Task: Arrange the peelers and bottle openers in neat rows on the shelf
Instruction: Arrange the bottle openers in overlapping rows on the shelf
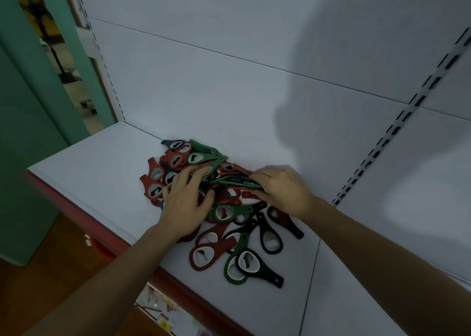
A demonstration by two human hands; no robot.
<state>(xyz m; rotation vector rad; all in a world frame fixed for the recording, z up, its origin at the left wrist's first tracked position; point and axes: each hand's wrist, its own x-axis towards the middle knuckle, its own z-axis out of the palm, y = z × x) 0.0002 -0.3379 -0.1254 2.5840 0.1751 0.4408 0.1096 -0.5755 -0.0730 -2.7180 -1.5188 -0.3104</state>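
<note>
Many red, green and black bottle openers (230,211) lay in a messy pile on the white shelf (102,172), close to its back wall (229,93). The left hand (184,203) lay flat on top of the pile with its fingers spread out, pressing down. The right hand (283,190) had its fingers curled round a small bunch (239,181) of green and dark ones at the right side of the pile.

Spread left hand (187,203) flat, fingers toward 1 o'clock; curled right hand (283,190) toward 9 o'clock, gripping bottle openers (235,180).
</note>
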